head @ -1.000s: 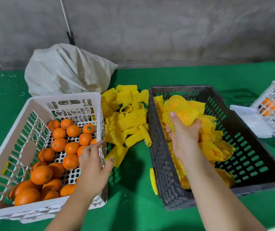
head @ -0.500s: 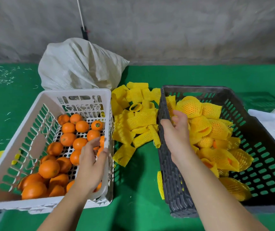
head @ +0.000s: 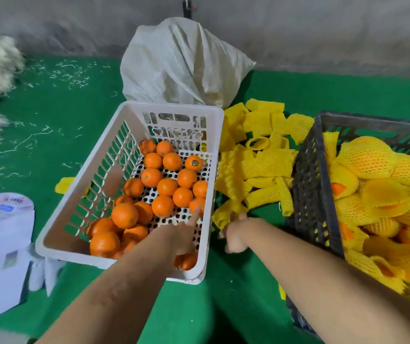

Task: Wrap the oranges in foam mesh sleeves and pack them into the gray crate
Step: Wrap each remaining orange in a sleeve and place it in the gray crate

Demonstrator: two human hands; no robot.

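The gray crate [head: 308, 194] at the table's right edge holds wrapped fruit. Loose oranges [head: 166, 187] fill the white basket [head: 129, 135]. Step: fetching supplies. Left hand [head: 184, 234] reaches in, fingers extended; right hand [head: 233, 234] grips 1 foam sleeve [head: 226, 214]. Next: seat 1 orange inside.

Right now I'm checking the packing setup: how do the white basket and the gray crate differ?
The white basket holds bare oranges; the gray crate holds oranges wrapped in yellow foam mesh. The white basket lies left of the loose sleeve pile, the gray crate right of it. Both are perforated plastic and rest on the green surface.
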